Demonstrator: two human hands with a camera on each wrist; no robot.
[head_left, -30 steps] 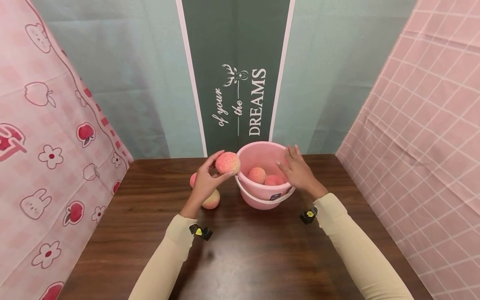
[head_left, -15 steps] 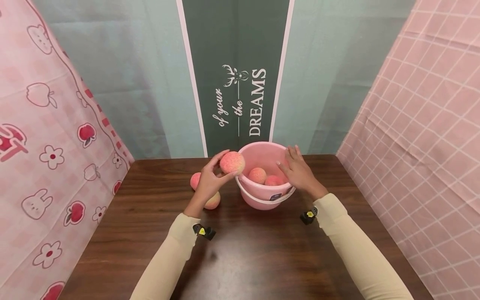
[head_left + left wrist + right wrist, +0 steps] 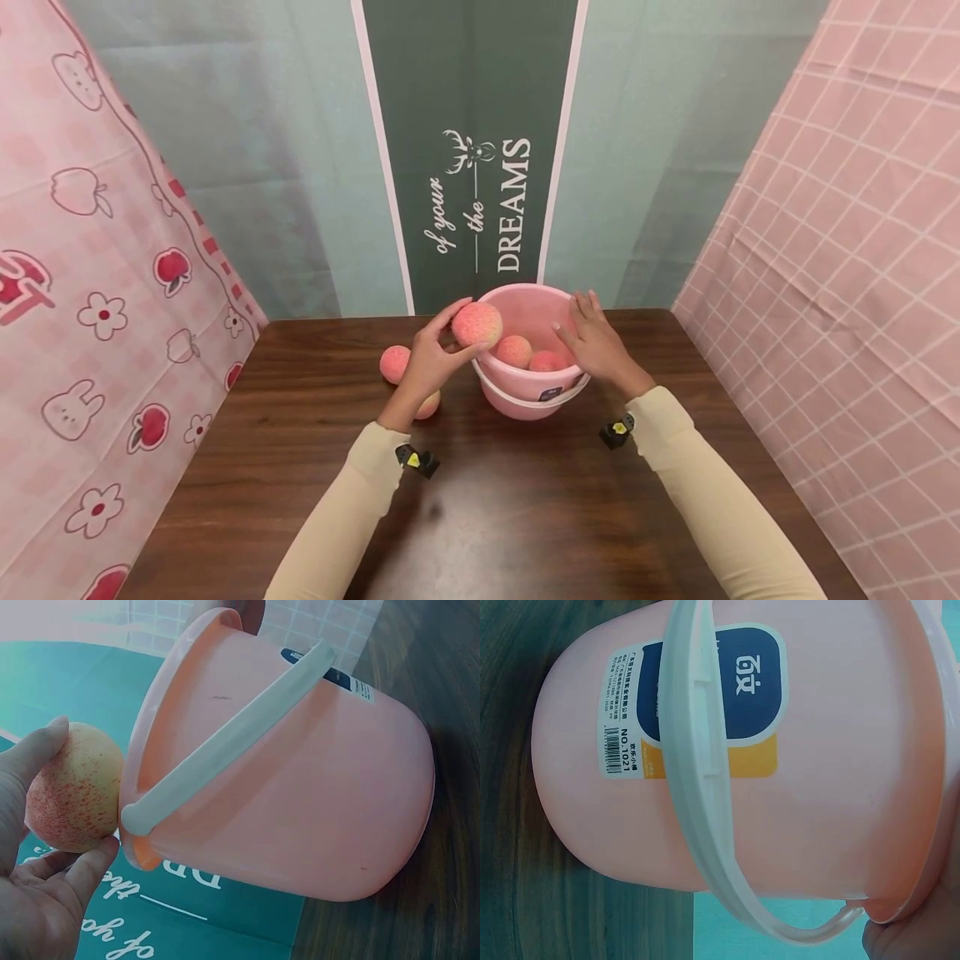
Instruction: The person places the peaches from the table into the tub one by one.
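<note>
We see the left hand [image 3: 435, 358] pinching the round, speckled pink-yellow peach [image 3: 477, 323] between fingers and thumb, now nearer the tapered pink plastic bucket [image 3: 528, 308] than before, at its left rim; the right hand [image 3: 600, 346] still rests straight fingers on the bucket's right rim.

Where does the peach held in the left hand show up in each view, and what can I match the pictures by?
Head: the peach, in the left hand, just below centre, at the left rim of the pink bucket.
Left wrist: left side, mid-height, beside the bucket's rim.
Right wrist: not in it.
Shared landmark: that bucket, with its white handle.
</note>
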